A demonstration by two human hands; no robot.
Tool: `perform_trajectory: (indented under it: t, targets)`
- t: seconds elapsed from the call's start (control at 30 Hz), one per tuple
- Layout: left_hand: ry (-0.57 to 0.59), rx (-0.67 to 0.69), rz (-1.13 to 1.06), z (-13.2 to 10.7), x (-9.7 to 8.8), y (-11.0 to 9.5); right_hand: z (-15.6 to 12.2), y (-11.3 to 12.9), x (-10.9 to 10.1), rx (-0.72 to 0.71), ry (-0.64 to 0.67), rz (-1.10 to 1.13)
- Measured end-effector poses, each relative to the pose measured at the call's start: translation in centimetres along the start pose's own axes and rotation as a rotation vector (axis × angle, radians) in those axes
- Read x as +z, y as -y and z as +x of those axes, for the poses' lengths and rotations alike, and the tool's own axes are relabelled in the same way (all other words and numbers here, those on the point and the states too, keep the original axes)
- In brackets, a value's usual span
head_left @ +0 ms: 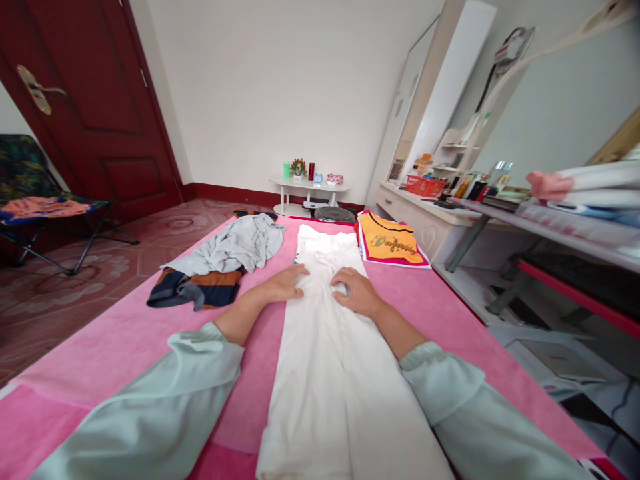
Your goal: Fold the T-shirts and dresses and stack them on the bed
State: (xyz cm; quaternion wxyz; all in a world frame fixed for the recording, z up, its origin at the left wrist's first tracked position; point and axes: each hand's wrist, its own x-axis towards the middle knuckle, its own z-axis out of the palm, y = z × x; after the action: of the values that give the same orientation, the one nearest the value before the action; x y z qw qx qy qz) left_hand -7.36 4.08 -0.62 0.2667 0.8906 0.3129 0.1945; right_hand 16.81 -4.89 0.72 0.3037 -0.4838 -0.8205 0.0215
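White trousers (327,353) lie lengthwise on the pink bed cover (425,300), their gathered waist at the far end and the legs running toward me. My left hand (286,283) rests at their left edge, thumb apart from the fingers. On the right side of the fabric, my right hand (356,291) touches down with curved fingers and a gap between thumb and forefinger. Neither hand visibly grips the cloth. Small creases show between the two hands.
Left of the trousers lies a crumpled grey garment (245,243) over a navy-and-brown one (217,288). Folded clothes with an orange top (390,237) sit at the far right. A dressing table (450,210) and a shelf rack (565,233) stand beside the bed.
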Motion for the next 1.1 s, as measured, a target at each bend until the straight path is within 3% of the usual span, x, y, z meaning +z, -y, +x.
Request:
perform_trajectory:
  t: [0.3, 0.43, 0.6, 0.93, 1.0, 1.1]
  targets:
    - [0.061, 0.057, -0.058, -0.4, -1.2, -1.0, -0.1, -0.3, 0.2, -0.047, -0.008, 0.086]
    - [0.103, 0.003, -0.037, -0.4, -1.4, -1.1, -0.1, -0.4, 0.3, -0.094, 0.033, 0.112]
    - [0.073, -0.055, 0.016, -0.2, -1.2, -1.4, 0.0, -0.2, 0.2, -0.062, 0.043, 0.123]
    - [0.34, -0.073, 0.134, -1.1, -3.2, -3.3, 0.1, -0.3, 0.5, -0.088, 0.071, 0.049]
    - [0.266, -0.089, 0.208, -1.7, -3.1, -4.4, 0.1, -0.3, 0.6, -0.062, 0.082, 0.055]
    - [0.041, -0.027, 0.392, -3.4, -2.4, -6.4, -0.1, 0.7, -0.2, -0.03, 0.137, 0.063]
